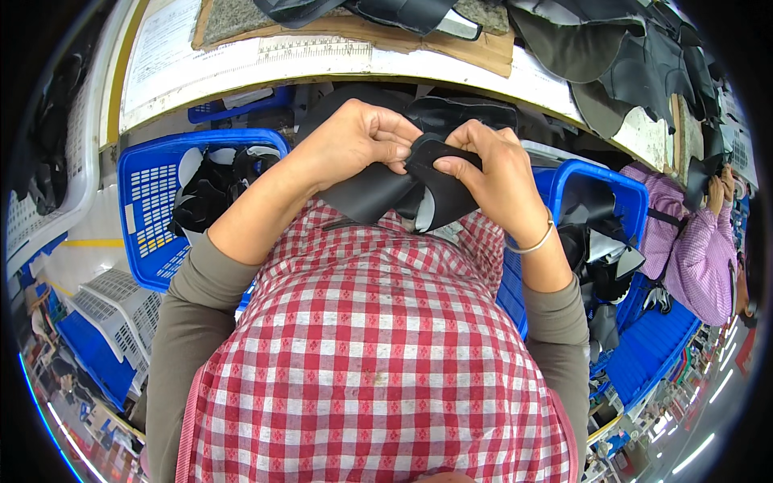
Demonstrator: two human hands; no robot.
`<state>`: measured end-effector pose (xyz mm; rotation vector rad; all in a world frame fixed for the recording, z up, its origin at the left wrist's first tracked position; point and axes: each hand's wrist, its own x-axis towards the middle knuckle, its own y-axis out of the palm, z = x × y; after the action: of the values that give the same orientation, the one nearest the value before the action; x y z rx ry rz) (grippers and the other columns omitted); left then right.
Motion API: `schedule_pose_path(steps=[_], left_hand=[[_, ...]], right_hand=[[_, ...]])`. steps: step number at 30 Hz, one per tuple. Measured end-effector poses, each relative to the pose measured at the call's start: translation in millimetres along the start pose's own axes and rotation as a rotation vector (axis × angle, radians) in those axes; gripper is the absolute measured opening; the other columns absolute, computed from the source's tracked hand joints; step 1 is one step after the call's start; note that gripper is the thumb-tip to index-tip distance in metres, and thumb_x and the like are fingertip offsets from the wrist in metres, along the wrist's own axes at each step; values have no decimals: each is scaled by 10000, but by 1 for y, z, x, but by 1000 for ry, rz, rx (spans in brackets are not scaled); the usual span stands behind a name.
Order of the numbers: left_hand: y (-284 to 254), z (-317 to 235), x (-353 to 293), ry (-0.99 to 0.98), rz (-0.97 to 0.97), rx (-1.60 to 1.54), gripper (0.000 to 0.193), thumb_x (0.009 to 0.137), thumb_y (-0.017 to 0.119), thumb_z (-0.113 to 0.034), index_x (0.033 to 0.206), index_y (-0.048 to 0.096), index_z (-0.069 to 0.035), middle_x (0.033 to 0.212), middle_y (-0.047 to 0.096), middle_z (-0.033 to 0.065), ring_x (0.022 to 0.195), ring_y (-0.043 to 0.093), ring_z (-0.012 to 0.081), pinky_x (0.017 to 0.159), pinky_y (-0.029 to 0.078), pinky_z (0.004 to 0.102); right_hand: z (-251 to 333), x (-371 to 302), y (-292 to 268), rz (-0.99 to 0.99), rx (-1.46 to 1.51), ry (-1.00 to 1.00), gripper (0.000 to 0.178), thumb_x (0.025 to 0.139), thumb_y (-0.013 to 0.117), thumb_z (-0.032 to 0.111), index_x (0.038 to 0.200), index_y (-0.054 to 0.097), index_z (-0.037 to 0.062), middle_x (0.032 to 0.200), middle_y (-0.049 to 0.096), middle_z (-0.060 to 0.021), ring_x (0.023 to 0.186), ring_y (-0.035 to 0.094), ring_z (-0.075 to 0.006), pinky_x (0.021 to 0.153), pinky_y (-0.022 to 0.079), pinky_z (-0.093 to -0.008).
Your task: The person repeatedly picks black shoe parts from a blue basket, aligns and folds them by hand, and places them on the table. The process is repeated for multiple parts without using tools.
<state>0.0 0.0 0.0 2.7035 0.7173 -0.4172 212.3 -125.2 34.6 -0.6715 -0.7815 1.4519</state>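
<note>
Both my hands grip one black leather piece (372, 193) in front of my red and white checked apron (378, 338). My left hand (354, 141) pinches its upper edge between thumb and fingers. Close beside it, my right hand (493, 165) pinches the same edge, thumb on top and fingers curled behind. The edge looks folded or bunched between the two hands. Below, the leather hangs in dark flaps with a pale strip showing between them. A light bangle circles my right wrist.
A worktable (555, 92) with a wooden board (354, 30) and more leather pieces (620, 60) lies ahead. Blue baskets of black pieces stand at my left (145, 217) and right (636, 193). A person in a pink checked top (684, 233) works at far right. White crates (117, 306) stand lower left.
</note>
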Motion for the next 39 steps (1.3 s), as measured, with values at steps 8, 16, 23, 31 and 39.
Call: schedule_pose_path(steps=[8, 16, 23, 31, 39], left_hand=[[3, 5, -4, 10, 0, -14, 234, 951, 697, -2, 1175, 752, 34, 1016, 787, 114, 847, 736, 142, 825, 604, 283], [3, 1, -7, 26, 13, 41, 253, 961, 685, -7, 1204, 745, 32, 1000, 780, 99, 842, 722, 132, 821, 590, 279], [25, 14, -6, 58, -124, 172, 195, 927, 795, -63, 1089, 746, 34, 926, 758, 57, 804, 681, 73, 731, 562, 229], [7, 9, -22, 25, -199, 126, 182, 894, 817, -40, 1059, 762, 14, 893, 753, 30, 814, 681, 54, 772, 554, 210], [2, -15, 9, -6, 153, 328, 313, 857, 856, -77, 1132, 772, 45, 946, 781, 62, 853, 692, 106, 812, 572, 278]], right_hand=[[5, 0, -3, 74, -28, 66, 235, 861, 831, 248, 927, 674, 86, 756, 726, -85, 738, 686, -282, 816, 442, -389], [6, 4, -5, 105, -28, 69, 253, 870, 823, 270, 958, 673, 87, 786, 726, -88, 769, 698, -284, 817, 434, -391], [7, 3, 5, 37, -163, 32, 275, 837, 842, 271, 969, 679, 92, 860, 741, -56, 826, 688, -268, 812, 439, -389], [-12, -23, -23, 58, 324, 489, 483, 827, 908, 154, 1204, 683, -47, 977, 760, -83, 912, 675, -110, 832, 558, -281], [-16, -30, -1, -24, 525, 396, 432, 881, 861, 101, 1242, 682, -55, 1036, 761, -69, 915, 669, -110, 830, 563, -272]])
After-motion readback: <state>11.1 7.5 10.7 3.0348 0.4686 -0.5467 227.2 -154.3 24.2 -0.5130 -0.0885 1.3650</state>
